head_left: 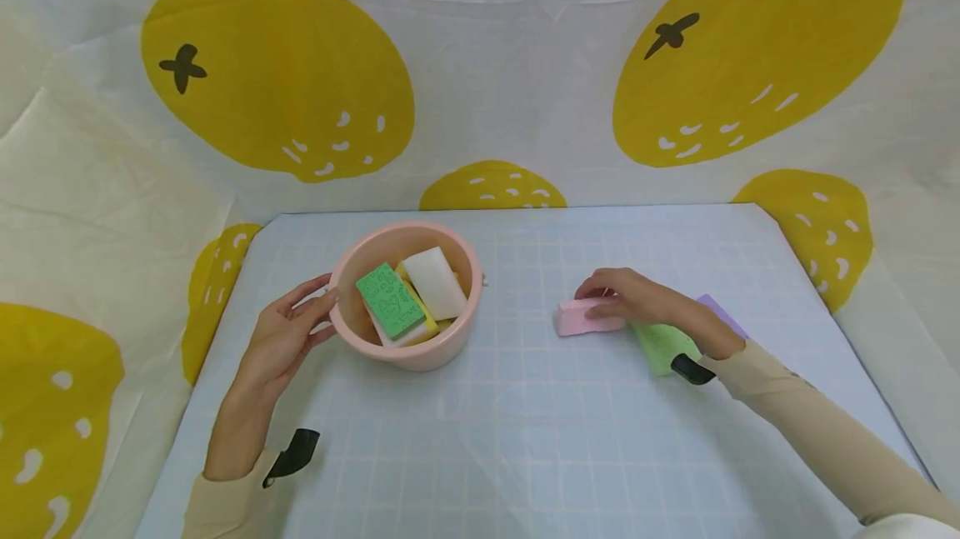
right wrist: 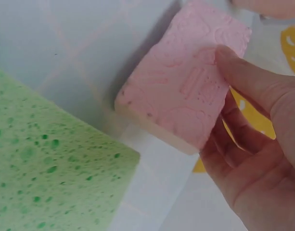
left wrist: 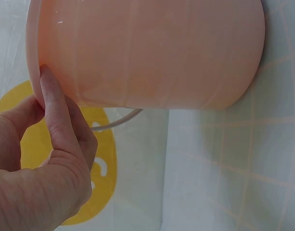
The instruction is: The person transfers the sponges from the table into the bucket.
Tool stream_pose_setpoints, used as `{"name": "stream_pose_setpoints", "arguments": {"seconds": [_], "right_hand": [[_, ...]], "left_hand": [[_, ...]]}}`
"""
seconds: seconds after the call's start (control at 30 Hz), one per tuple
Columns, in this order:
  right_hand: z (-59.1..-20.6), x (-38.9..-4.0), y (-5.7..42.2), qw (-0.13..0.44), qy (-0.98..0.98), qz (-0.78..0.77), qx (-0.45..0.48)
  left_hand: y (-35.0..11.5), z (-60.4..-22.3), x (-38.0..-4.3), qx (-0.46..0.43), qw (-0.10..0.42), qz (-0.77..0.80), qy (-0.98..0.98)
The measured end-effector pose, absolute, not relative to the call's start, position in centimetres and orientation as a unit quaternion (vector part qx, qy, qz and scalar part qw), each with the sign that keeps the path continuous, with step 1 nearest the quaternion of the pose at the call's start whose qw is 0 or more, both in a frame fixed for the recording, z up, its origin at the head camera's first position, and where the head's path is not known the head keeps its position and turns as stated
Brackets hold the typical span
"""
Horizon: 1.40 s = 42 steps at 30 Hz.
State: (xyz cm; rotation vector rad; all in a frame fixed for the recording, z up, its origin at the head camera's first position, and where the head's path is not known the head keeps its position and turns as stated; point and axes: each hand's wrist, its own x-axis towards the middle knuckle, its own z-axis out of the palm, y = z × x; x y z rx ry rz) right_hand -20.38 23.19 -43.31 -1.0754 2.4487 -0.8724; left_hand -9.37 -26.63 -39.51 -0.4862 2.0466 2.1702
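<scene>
A pink bucket point(head_left: 423, 360) stands on the table, left of the middle. My left hand point(head_left: 281, 339) pinches its rim on the left side, thumb on one face and fingers on the other, as the left wrist view point(left wrist: 60, 139) shows. Inside the bucket lie a green-topped sponge point(head_left: 390, 301), a white sponge point(head_left: 435, 282) and some yellow ones partly hidden beneath. Off to the right, my right hand point(head_left: 637, 301) grips a pink sponge point(right wrist: 181, 77) between thumb and fingers. Below that hand lies a light green sponge cloth point(right wrist: 46, 163), partly covered by the wrist.
A purple flat piece point(head_left: 722, 316) lies behind the right wrist, mostly hidden. The table point(head_left: 480, 456) has a pale blue gridded cover. A white curtain with yellow fruit prints point(head_left: 510, 89) hangs behind and at the sides. The bucket's thin handle point(left wrist: 118, 122) hangs down beside it.
</scene>
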Motion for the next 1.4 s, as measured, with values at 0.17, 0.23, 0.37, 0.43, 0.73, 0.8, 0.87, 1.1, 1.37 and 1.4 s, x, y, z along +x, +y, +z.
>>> {"name": "stream_pose_setpoints", "arguments": {"seconds": [0.17,0.23,0.37,0.43,0.73,0.8,0.87,1.1,1.37,1.4], "right_hand": [[-42.5,-20.5,22.8,0.171,0.859,-0.317,-0.364],[-42.2,-20.5,22.5,0.173,0.854,-0.327,-0.365],[-41.5,-20.7,22.1,0.177,0.845,-0.348,-0.365],[-41.2,-20.7,21.9,0.176,0.845,-0.353,-0.360],[-39.3,-20.7,20.4,0.157,0.844,-0.371,-0.355],[-39.0,-20.6,20.2,0.155,0.842,-0.375,-0.355],[-38.6,-20.7,20.0,0.155,0.844,-0.376,-0.351],[-37.0,-21.0,19.1,0.160,0.840,-0.388,-0.344],[-35.8,-21.4,18.0,0.160,0.825,-0.422,-0.340],[-35.7,-21.4,17.9,0.161,0.824,-0.426,-0.338]], "left_hand": [[-26.6,-39.5,-9.4,-0.159,0.060,0.716,0.677],[-26.6,-39.5,-9.3,-0.159,0.060,0.716,0.677],[-26.6,-39.5,-9.3,-0.157,0.058,0.718,0.676],[-26.6,-39.5,-9.3,-0.157,0.058,0.717,0.676],[-26.7,-39.5,-9.3,-0.161,0.057,0.709,0.684],[-26.7,-39.5,-9.3,-0.159,0.057,0.710,0.683],[-26.7,-39.5,-9.3,-0.156,0.058,0.712,0.682],[-26.7,-39.7,-9.4,-0.151,0.057,0.715,0.680],[-26.7,-39.7,-9.4,-0.154,0.057,0.715,0.680],[-26.7,-39.7,-9.4,-0.154,0.057,0.715,0.680]]}}
